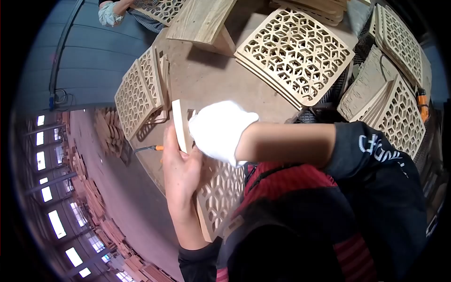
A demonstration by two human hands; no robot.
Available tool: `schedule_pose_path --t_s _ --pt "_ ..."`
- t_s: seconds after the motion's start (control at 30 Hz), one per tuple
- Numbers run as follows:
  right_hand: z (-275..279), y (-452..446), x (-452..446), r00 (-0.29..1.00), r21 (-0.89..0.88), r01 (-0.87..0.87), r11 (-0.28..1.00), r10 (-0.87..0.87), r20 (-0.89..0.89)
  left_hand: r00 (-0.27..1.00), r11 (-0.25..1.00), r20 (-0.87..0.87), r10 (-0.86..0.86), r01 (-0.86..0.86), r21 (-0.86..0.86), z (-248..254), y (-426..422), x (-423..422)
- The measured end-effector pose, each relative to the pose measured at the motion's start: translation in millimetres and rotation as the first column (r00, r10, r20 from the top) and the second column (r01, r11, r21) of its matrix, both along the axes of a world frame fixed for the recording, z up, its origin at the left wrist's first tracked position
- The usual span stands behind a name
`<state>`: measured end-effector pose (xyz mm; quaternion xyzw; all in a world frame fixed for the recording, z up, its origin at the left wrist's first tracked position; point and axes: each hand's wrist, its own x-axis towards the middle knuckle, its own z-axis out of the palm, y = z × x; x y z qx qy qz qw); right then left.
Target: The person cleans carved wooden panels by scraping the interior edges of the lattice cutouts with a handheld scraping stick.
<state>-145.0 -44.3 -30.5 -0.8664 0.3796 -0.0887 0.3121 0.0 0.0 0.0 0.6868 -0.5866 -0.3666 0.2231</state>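
My bare left hand (181, 171) is wrapped round the edge of a pale wooden lattice panel (220, 188). The panel is tilted up against my front, its pierced face partly hidden by my arms. My right hand (223, 129), in a white glove, is curled at the panel's upper part, close to the left thumb. Its fingers are bent inward and partly hidden, and what they hold, if anything, does not show. Just beyond both hands lies the brown worktable (206, 80).
Lattice panels are stacked at the upper right (296, 56), with others leaning at the left (138, 91). A wooden stand (202, 21) is at the back. An orange tool (423, 105) is far right. Another person's gloved hand (110, 14) appears at the top left.
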Motion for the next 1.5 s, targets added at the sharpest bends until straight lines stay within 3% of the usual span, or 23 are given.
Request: schedule_pose_path --t_s 0.07,0.1,0.17,0.23,0.27,0.4,0.47,0.53,0.63,0.77,0.8,0.93,1.03,1.07,1.17,1.3,1.33,1.47,1.5 --pt "-7 5 9 0.996 -0.046 0.050 0.998 -0.046 0.080 0.999 0.999 0.022 0.031 -0.031 0.026 7 1 3" --pt "-19 23 -6 0.999 0.062 0.044 0.997 -0.045 0.006 0.999 0.994 -0.051 0.014 -0.008 0.108 -9 11 -4" --pt "-27 31 -20 1.000 0.083 0.027 0.996 -0.027 0.004 0.998 0.998 -0.066 -0.017 0.021 0.067 -11 9 9" --pt "-7 28 -51 0.991 0.294 0.065 0.954 -0.026 -0.134 0.984 0.990 -0.159 0.083 -0.063 0.124 -11 6 19" --pt "-27 27 -66 0.986 0.217 0.056 0.975 -0.020 -0.168 0.972 0.987 -0.202 0.121 -0.096 0.130 -11 4 22" --pt "-58 28 -94 0.955 0.198 0.278 0.940 -0.292 0.045 0.968 0.990 -0.229 0.101 -0.074 0.124 -13 -5 47" --pt "-76 24 -94 0.952 0.189 0.274 0.943 -0.293 0.083 0.969 0.992 -0.233 0.085 -0.061 0.110 -14 -9 52" --pt "-74 19 -96 0.926 0.376 0.319 0.870 -0.371 0.073 0.971 0.991 -0.229 0.067 -0.039 0.125 -14 -10 57" --pt "-103 16 -92 0.915 0.445 0.326 0.834 -0.397 0.074 0.975 0.991 -0.211 0.067 -0.041 0.124 -14 -10 57" --pt "-127 15 -88 0.914 0.387 0.355 0.851 -0.403 0.048 0.974 0.992 -0.220 0.058 -0.031 0.125 -16 -10 62" --pt "-133 10 -85 0.974 0.238 0.216 0.947 -0.225 0.011 0.975 0.993 -0.218 0.051 -0.026 0.115 -17 -10 63" --pt "-126 10 -69 0.931 0.416 0.328 0.848 -0.365 0.010 0.979 0.992 -0.197 0.061 -0.038 0.120 -16 -9 58" --pt "-138 3 -50 0.957 0.387 0.271 0.881 -0.289 -0.012 0.976 0.989 -0.205 0.075 -0.046 0.143 -11 -9 45" --pt "-150 1 -41 0.974 0.280 0.213 0.936 -0.225 0.012 0.974 0.988 -0.213 0.076 -0.045 0.147 -9 -9 40" --pt "-146 -6 -33 0.982 0.310 0.170 0.935 -0.187 0.024 0.964 0.986 -0.250 0.089 -0.050 0.159 -7 -7 21" --pt "-155 -14 -10 0.963 0.321 0.196 0.927 -0.243 0.115 0.974 0.982 -0.184 0.131 -0.102 0.156 0 -4 -4" --pt "-148 -18 -8 0.985 0.369 0.163 0.915 -0.172 -0.010 0.972 0.975 -0.165 0.168 -0.140 0.170 1 -4 -8" --pt "-154 -1 -14 0.953 0.349 0.168 0.922 -0.243 0.183 0.976 0.976 -0.151 0.157 -0.131 0.173 3 -9 -4" --pt "-147 -3 -19 0.967 0.323 0.144 0.935 -0.202 0.153 0.979 0.980 -0.139 0.147 -0.125 0.156 3 -8 -4"
